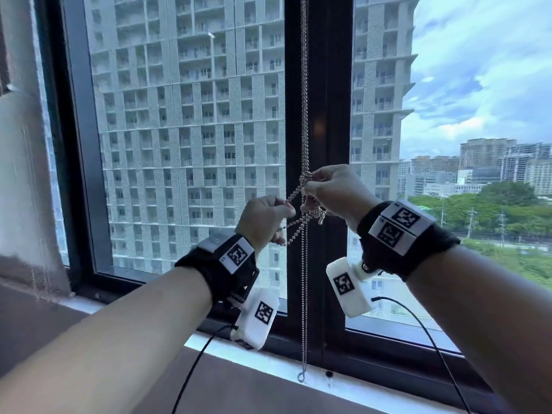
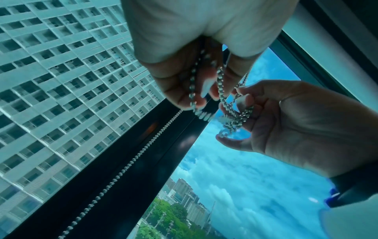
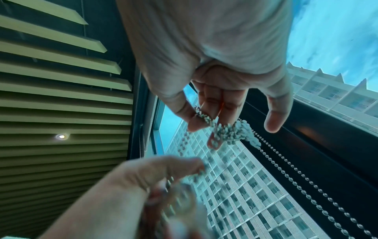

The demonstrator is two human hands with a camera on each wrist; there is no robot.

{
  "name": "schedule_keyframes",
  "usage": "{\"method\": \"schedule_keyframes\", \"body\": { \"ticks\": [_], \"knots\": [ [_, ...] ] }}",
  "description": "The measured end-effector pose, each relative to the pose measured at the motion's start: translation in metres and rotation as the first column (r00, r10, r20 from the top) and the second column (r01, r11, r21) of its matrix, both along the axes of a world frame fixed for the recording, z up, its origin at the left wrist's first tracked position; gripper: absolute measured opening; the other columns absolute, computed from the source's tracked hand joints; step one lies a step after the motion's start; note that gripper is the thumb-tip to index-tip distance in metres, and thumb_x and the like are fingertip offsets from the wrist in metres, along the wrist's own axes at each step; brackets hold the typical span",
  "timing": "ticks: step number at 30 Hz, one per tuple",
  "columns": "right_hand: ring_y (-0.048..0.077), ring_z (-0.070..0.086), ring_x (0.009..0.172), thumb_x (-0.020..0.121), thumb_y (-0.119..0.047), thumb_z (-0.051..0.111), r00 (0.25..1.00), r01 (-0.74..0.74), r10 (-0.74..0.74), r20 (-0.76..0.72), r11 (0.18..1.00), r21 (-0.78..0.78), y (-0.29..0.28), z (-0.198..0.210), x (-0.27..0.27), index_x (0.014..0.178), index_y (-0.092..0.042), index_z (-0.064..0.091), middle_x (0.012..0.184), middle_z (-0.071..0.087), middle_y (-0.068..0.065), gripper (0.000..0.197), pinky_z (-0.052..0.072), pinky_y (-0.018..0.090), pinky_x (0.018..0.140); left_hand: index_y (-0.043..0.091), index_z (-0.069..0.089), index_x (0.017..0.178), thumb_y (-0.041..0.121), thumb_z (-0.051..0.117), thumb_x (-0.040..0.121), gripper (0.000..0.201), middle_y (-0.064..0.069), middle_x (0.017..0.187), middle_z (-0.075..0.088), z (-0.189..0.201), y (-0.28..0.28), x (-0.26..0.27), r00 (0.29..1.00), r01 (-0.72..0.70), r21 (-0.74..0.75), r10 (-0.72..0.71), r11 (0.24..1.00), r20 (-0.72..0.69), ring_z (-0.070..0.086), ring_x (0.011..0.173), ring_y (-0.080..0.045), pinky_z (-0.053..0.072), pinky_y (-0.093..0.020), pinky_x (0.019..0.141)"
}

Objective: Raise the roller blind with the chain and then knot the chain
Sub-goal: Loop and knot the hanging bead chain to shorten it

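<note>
A silver bead chain (image 1: 304, 85) hangs in front of the window's dark mullion (image 1: 327, 115), and its bottom loop (image 1: 301, 376) reaches the sill. At mid height its strands cross and bunch into a loose tangle (image 1: 315, 213). My left hand (image 1: 276, 218) grips strands pulled out to the left, fingers curled round them (image 2: 196, 97). My right hand (image 1: 310, 189) pinches the bunched chain (image 3: 225, 131) between thumb and fingers just right of the crossing. The two hands are almost touching. The roller blind itself is out of the head view.
Glass panes lie on both sides of the mullion, with a tower block outside. A pale sill (image 1: 268, 363) runs below. A wall (image 1: 21, 174) stands at the left. Black cables (image 1: 194, 366) hang from both wrist units. A slatted ceiling (image 3: 61, 97) is overhead.
</note>
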State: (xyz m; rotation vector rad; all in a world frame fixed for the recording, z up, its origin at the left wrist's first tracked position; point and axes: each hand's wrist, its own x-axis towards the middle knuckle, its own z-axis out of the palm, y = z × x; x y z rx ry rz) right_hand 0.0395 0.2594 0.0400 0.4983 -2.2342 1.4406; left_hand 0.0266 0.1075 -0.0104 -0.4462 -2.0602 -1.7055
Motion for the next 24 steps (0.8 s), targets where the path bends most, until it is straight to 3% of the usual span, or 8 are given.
{"method": "schedule_keyframes", "body": {
  "ticks": [3, 7, 10, 14, 16, 19, 21, 24],
  "knots": [
    [0.021, 0.072, 0.073, 0.091, -0.011, 0.062, 1.0, 0.002, -0.001, 0.031, 1.0, -0.031, 0.004, 0.001, 0.002, 0.083, -0.007, 0.066, 0.069, 0.068, 0.006, 0.011, 0.038, 0.012, 0.038, -0.011, 0.063, 0.079, 0.016, 0.067, 0.078, 0.027, -0.013, 0.063, 0.054, -0.01, -0.004, -0.006, 0.994, -0.003, -0.2, 0.025, 0.98, 0.108, 0.053, 0.047, -0.018, 0.049, -0.038, 0.063],
    [0.019, 0.067, 0.063, 0.093, -0.008, 0.059, 0.999, 0.01, -0.007, 0.053, 0.998, -0.06, 0.008, 0.002, 0.003, 0.091, 0.0, 0.067, 0.068, 0.062, 0.007, 0.012, 0.041, 0.01, 0.037, -0.001, 0.065, 0.061, 0.013, 0.07, 0.079, 0.023, -0.004, 0.043, 0.056, -0.019, -0.01, -0.008, 0.976, 0.039, -0.381, 0.047, 0.924, 0.214, 0.059, 0.049, -0.019, 0.05, -0.036, 0.064],
    [0.017, 0.067, 0.06, 0.092, -0.008, 0.06, 0.998, 0.007, -0.002, 0.06, 0.997, -0.078, 0.01, 0.0, 0.001, 0.087, -0.002, 0.067, 0.068, 0.063, 0.007, 0.011, 0.043, 0.011, 0.039, -0.009, 0.068, 0.077, 0.015, 0.069, 0.081, 0.024, -0.012, 0.061, 0.067, -0.024, -0.01, -0.008, 0.976, 0.047, -0.39, 0.04, 0.92, 0.213, 0.054, 0.048, -0.015, 0.046, -0.025, 0.056],
    [0.017, 0.07, 0.062, 0.091, -0.01, 0.06, 0.998, 0.022, -0.019, 0.052, 0.997, -0.072, 0.008, -0.004, -0.001, 0.083, -0.007, 0.067, 0.066, 0.065, 0.005, 0.011, 0.04, 0.009, 0.036, -0.007, 0.065, 0.088, 0.014, 0.065, 0.084, 0.022, -0.016, 0.074, 0.072, -0.019, 0.0, -0.006, 0.986, 0.07, -0.275, -0.025, 0.959, 0.164, 0.063, 0.059, -0.018, 0.047, -0.028, 0.06],
    [0.015, 0.069, 0.059, 0.091, -0.01, 0.06, 0.999, 0.021, -0.018, 0.049, 0.998, -0.059, 0.006, -0.004, -0.002, 0.085, -0.004, 0.068, 0.066, 0.066, 0.005, 0.012, 0.042, 0.011, 0.037, -0.006, 0.062, 0.097, 0.015, 0.068, 0.084, 0.025, -0.017, 0.081, 0.073, -0.012, 0.007, -0.002, 0.987, 0.096, -0.164, -0.073, 0.982, 0.142, 0.068, 0.066, -0.015, 0.054, -0.034, 0.071],
    [0.01, 0.063, 0.055, 0.089, -0.01, 0.061, 0.999, 0.031, -0.03, 0.033, 0.999, -0.027, 0.004, -0.006, -0.004, 0.08, -0.004, 0.071, 0.067, 0.067, 0.006, 0.014, 0.054, 0.02, 0.049, -0.004, 0.056, 0.109, 0.014, 0.069, 0.083, 0.034, -0.016, 0.084, 0.071, 0.001, 0.017, 0.003, 0.972, 0.19, 0.091, -0.2, 0.978, 0.126, 0.069, 0.077, -0.027, 0.055, -0.047, 0.086],
    [0.013, 0.061, 0.061, 0.087, -0.01, 0.062, 0.999, 0.046, -0.046, 0.011, 0.998, -0.041, 0.002, -0.006, -0.006, 0.077, -0.004, 0.071, 0.071, 0.067, 0.008, 0.015, 0.056, 0.029, 0.061, -0.006, 0.05, 0.116, 0.008, 0.065, 0.084, 0.038, -0.017, 0.082, 0.068, 0.009, 0.023, 0.006, 0.967, 0.213, 0.23, -0.239, 0.95, 0.092, 0.066, 0.072, -0.029, 0.056, -0.048, 0.081],
    [0.013, 0.06, 0.061, 0.086, -0.008, 0.062, 0.999, 0.036, -0.036, 0.005, 0.997, -0.073, 0.002, -0.005, -0.006, 0.075, -0.008, 0.07, 0.071, 0.066, 0.007, 0.014, 0.054, 0.025, 0.056, -0.008, 0.046, 0.121, 0.006, 0.06, 0.088, 0.039, -0.02, 0.078, 0.064, 0.012, 0.029, 0.011, 0.969, 0.203, 0.312, -0.236, 0.928, 0.071, 0.064, 0.067, -0.032, 0.06, -0.045, 0.069]
  ]
}}
